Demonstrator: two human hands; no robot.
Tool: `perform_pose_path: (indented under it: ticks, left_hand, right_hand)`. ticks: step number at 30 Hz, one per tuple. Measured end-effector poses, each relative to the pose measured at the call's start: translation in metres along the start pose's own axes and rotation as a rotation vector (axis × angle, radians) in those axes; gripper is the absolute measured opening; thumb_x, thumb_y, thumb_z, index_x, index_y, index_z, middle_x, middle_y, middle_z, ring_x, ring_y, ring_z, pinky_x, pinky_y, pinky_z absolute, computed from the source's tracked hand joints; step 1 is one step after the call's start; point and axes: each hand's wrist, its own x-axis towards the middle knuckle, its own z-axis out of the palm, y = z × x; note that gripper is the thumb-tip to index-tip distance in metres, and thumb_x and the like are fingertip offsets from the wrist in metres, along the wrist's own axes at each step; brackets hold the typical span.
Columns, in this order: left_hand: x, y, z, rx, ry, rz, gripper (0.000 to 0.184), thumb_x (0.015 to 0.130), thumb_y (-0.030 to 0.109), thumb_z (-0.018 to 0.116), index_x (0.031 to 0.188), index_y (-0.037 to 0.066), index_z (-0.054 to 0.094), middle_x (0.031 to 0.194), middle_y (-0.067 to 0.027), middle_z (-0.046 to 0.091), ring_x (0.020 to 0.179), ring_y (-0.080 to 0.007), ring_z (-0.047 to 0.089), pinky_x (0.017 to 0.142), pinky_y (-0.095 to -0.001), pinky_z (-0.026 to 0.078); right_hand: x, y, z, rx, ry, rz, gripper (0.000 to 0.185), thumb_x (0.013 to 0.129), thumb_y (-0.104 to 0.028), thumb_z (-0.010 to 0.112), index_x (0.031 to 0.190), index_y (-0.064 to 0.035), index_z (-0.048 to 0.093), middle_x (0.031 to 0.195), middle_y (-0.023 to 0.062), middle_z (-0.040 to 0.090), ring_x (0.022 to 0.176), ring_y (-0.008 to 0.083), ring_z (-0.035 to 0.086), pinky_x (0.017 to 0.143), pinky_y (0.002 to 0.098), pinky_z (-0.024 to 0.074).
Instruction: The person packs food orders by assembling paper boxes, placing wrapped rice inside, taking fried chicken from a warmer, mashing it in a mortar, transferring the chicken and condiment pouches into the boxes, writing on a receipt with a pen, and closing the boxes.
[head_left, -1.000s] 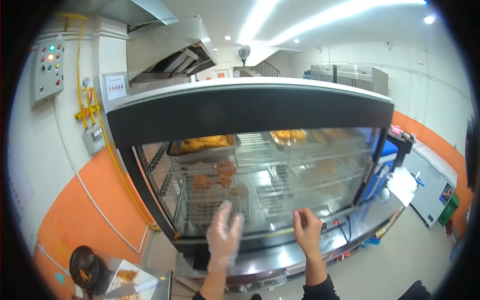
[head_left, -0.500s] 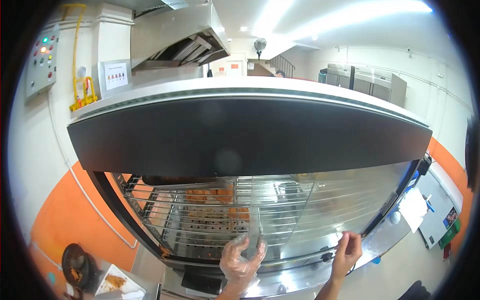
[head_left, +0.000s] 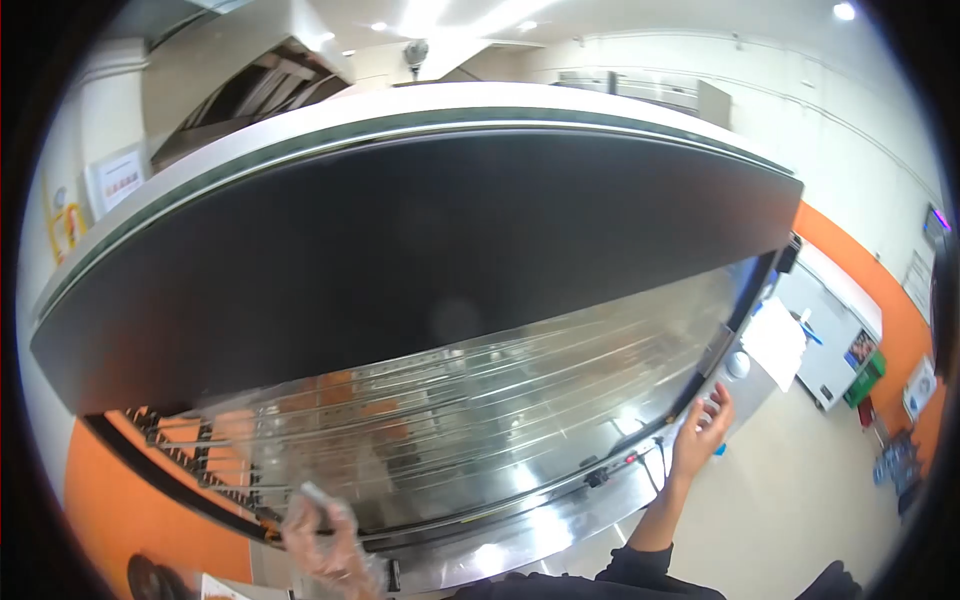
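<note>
A display cabinet with a wide black upper panel (head_left: 430, 250) fills the middle of the view. Across its lower opening stands a sliding glass door (head_left: 520, 440). My left hand (head_left: 330, 545), in a clear plastic glove, has its fingers bent around the door's left edge near the bottom left corner. My right hand (head_left: 705, 432) is bare and raised beside the cabinet's right post, fingers apart, with nothing in it. Behind the glass, orange-brown food pieces (head_left: 315, 392) show dimly among the wire racks (head_left: 470, 395).
To the right are a counter with white paper (head_left: 775, 340), a white chest freezer (head_left: 825, 310) and a green bin (head_left: 866, 378). A dark pan (head_left: 150, 578) sits at the lower left. An extractor hood (head_left: 255, 85) hangs behind the cabinet.
The glass door has slid left with my left hand and now covers the racks that were exposed. My right hand has opened and moved up slightly. The view has shifted right and tilted.
</note>
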Motion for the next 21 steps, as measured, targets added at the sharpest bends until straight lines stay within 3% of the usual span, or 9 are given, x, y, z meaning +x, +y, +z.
perform_pose_path:
  ticks: [1, 3, 7, 9, 10, 13, 15, 17, 21]
  left_hand:
    - [0.002, -0.013, -0.018, 0.17, -0.09, 0.008, 0.026, 0.077, 0.01, 0.075, 0.099, 0.0, 0.065, 0.102, -0.0173, 0.061, 0.094, -0.0327, 0.061, 0.084, -0.044, 0.048]
    - [0.014, -0.022, -0.03, 0.374, -0.045, 0.117, 0.022, 0.08, 0.001, 0.07, 0.102, -0.003, 0.066, 0.094, -0.0141, 0.062, 0.093, -0.0254, 0.06, 0.082, -0.0356, 0.049]
    - [0.031, -0.04, -0.049, 0.147, 0.087, -0.023, 0.022, 0.081, 0.005, 0.07, 0.103, 0.0, 0.066, 0.099, -0.0146, 0.062, 0.097, -0.0269, 0.061, 0.085, -0.0337, 0.05]
    - [0.052, -0.035, -0.076, 0.716, -0.194, 0.408, 0.031, 0.084, 0.005, 0.07, 0.112, -0.001, 0.056, 0.091, -0.011, 0.063, 0.078, -0.0222, 0.06, 0.072, -0.0321, 0.05]
    - [0.054, -0.035, -0.074, 0.716, -0.199, 0.413, 0.031, 0.084, 0.005, 0.07, 0.112, -0.001, 0.056, 0.091, -0.011, 0.063, 0.078, -0.0222, 0.06, 0.072, -0.0321, 0.05]
    - [0.058, -0.037, -0.063, 0.222, 0.223, 0.126, 0.018, 0.081, 0.007, 0.074, 0.093, -0.003, 0.064, 0.089, -0.0147, 0.063, 0.078, -0.0261, 0.06, 0.075, -0.0356, 0.05]
    - [0.068, -0.036, -0.07, 0.408, 0.191, 0.238, 0.023, 0.08, 0.007, 0.076, 0.097, -0.003, 0.063, 0.089, -0.0141, 0.063, 0.078, -0.026, 0.061, 0.075, -0.036, 0.05]
    - [0.075, -0.038, -0.073, 0.503, 0.183, 0.291, 0.023, 0.081, 0.008, 0.074, 0.098, -0.003, 0.063, 0.09, -0.014, 0.063, 0.079, -0.0261, 0.061, 0.076, -0.0361, 0.05]
    - [0.082, -0.045, -0.08, 0.508, 0.185, 0.312, 0.022, 0.083, 0.01, 0.072, 0.099, -0.003, 0.063, 0.093, -0.0139, 0.064, 0.082, -0.0263, 0.061, 0.078, -0.0363, 0.05]
  right_hand:
    - [0.006, 0.005, 0.001, -0.033, -0.004, 0.007, 0.039, 0.089, -0.008, 0.057, 0.128, -0.0068, 0.052, 0.117, 0.0092, 0.052, 0.092, 0.0172, 0.054, 0.073, 0.0299, 0.046]
    - [0.022, 0.02, 0.007, -0.066, 0.026, -0.001, 0.04, 0.088, -0.008, 0.057, 0.128, -0.0037, 0.051, 0.118, 0.0118, 0.052, 0.094, 0.0219, 0.054, 0.077, 0.0342, 0.0459]
    - [0.056, 0.056, 0.022, -0.109, 0.058, -0.109, 0.032, 0.088, -0.009, 0.057, 0.12, -0.0012, 0.055, 0.109, 0.0133, 0.058, 0.087, 0.0244, 0.057, 0.075, 0.0358, 0.046]
    - [0.065, 0.06, 0.024, -0.103, 0.023, -0.112, 0.028, 0.089, -0.009, 0.058, 0.116, -0.0011, 0.056, 0.108, 0.013, 0.059, 0.085, 0.0241, 0.058, 0.073, 0.0354, 0.0464]
    - [0.067, 0.062, 0.024, -0.084, 0.017, -0.104, 0.022, 0.089, -0.009, 0.058, 0.11, -0.001, 0.058, 0.104, 0.0125, 0.061, 0.083, 0.0234, 0.059, 0.073, 0.0346, 0.0468]
    - [0.073, 0.049, 0.034, -0.035, 0.138, -0.116, 0.013, 0.088, -0.008, 0.058, 0.099, -0.0011, 0.061, 0.093, 0.0108, 0.064, 0.078, 0.0212, 0.061, 0.071, 0.0328, 0.0475]
    - [0.073, 0.046, 0.033, -0.009, 0.266, -0.136, 0.01, 0.087, -0.007, 0.058, 0.095, -0.0012, 0.062, 0.087, 0.0097, 0.065, 0.075, 0.0196, 0.061, 0.07, 0.0317, 0.0477]
    - [0.077, 0.049, 0.028, 0.047, 0.1, -0.037, 0.008, 0.085, -0.003, 0.057, 0.091, -0.0016, 0.063, 0.076, 0.0079, 0.065, 0.069, 0.0177, 0.062, 0.069, 0.0308, 0.0483]
    - [0.067, 0.041, 0.025, -0.009, 0.096, -0.102, 0.011, 0.084, -0.001, 0.055, 0.092, -0.0019, 0.062, 0.074, 0.0073, 0.065, 0.068, 0.0162, 0.063, 0.069, 0.0299, 0.0487]
